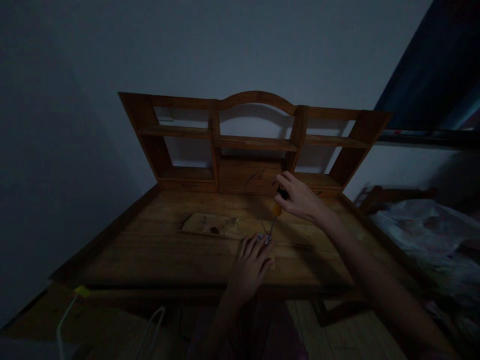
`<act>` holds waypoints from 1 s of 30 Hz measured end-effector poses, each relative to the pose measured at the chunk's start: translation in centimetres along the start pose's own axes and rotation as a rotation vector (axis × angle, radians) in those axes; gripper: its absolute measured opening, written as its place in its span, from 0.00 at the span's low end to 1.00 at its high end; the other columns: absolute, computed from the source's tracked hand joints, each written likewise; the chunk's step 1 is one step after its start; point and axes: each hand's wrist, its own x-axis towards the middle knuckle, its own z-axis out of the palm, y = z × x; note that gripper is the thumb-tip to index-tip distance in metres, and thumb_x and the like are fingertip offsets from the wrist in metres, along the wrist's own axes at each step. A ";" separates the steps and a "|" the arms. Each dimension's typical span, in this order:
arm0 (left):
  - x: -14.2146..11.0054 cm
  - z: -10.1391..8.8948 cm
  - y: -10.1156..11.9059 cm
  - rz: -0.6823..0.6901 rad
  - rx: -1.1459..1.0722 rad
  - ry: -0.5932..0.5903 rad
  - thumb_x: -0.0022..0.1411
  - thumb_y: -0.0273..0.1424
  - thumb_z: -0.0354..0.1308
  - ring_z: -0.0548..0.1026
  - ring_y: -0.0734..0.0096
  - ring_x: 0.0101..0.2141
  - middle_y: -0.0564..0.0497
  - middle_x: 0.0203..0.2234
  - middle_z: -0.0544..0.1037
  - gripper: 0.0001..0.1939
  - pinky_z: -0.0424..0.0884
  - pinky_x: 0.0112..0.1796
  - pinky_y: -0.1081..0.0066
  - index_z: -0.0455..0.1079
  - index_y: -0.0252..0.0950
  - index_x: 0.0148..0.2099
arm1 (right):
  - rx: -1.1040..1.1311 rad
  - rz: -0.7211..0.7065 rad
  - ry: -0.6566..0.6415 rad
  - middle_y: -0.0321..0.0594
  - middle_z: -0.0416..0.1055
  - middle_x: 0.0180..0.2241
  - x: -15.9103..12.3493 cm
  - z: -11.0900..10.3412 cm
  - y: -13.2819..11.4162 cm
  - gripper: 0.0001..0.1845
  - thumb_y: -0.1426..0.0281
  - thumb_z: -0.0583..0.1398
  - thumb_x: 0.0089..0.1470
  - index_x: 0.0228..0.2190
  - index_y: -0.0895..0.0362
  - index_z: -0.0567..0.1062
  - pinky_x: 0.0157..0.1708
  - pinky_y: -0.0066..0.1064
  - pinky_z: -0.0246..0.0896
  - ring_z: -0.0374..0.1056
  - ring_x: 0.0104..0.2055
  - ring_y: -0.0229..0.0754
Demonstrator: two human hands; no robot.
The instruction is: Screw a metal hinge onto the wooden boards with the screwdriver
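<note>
The screwdriver (276,212) stands slightly tilted over the desk (150,260), tip down at the small shiny part (267,240). Likely light, stiff; best held by its handle (277,208). Right hand (292,196): grip wrapped around handle. Left hand (250,265): grip spread flat, fingertips at the part. Brown strip (193,223): left.

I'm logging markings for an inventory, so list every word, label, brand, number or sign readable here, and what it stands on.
None can be read in this dim picture.
Flat tan board-like piece with dark marks: too blurred to tell if any is writing.
Yellow-and-black-handled screwdriver: no lettering can be made out.
Small bright yellow piece, lower left: too small to tell.
</note>
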 end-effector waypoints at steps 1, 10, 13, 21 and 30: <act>0.0 0.0 0.0 0.001 -0.003 0.005 0.72 0.40 0.45 0.52 0.61 0.66 0.53 0.65 0.58 0.24 0.49 0.64 0.50 0.54 0.47 0.68 | -0.020 0.017 0.017 0.44 0.68 0.43 0.0 0.0 0.1 0.12 0.64 0.54 0.59 0.43 0.54 0.68 0.40 0.36 0.61 0.68 0.40 0.46; -0.2 0.2 0.2 0.031 0.032 0.044 0.71 0.38 0.47 0.54 0.60 0.65 0.49 0.65 0.60 0.25 0.50 0.63 0.50 0.54 0.46 0.68 | -0.024 -0.001 0.019 0.43 0.69 0.43 -0.6 -0.4 0.5 0.12 0.67 0.56 0.55 0.43 0.54 0.69 0.41 0.35 0.60 0.68 0.41 0.46; -0.3 0.5 0.1 0.041 0.057 0.047 0.71 0.38 0.48 0.54 0.61 0.65 0.50 0.64 0.60 0.25 0.50 0.63 0.50 0.54 0.46 0.68 | -0.070 0.035 0.043 0.43 0.70 0.40 -0.7 -0.5 0.4 0.10 0.64 0.54 0.58 0.40 0.54 0.70 0.39 0.35 0.59 0.68 0.39 0.46; -0.3 1.1 -0.2 0.062 0.099 0.077 0.71 0.37 0.47 0.56 0.62 0.64 0.48 0.64 0.62 0.24 0.53 0.63 0.52 0.56 0.45 0.67 | 0.030 -0.001 0.022 0.44 0.68 0.45 -0.5 -0.4 -0.1 0.14 0.68 0.56 0.55 0.45 0.55 0.68 0.43 0.34 0.58 0.67 0.43 0.45; -0.3 1.0 -0.1 0.060 0.092 0.055 0.72 0.37 0.47 0.55 0.65 0.65 0.50 0.64 0.61 0.25 0.53 0.63 0.52 0.53 0.47 0.68 | 0.022 -0.032 0.003 0.44 0.69 0.46 0.0 -0.1 -0.4 0.14 0.69 0.56 0.56 0.45 0.56 0.68 0.44 0.31 0.58 0.67 0.45 0.43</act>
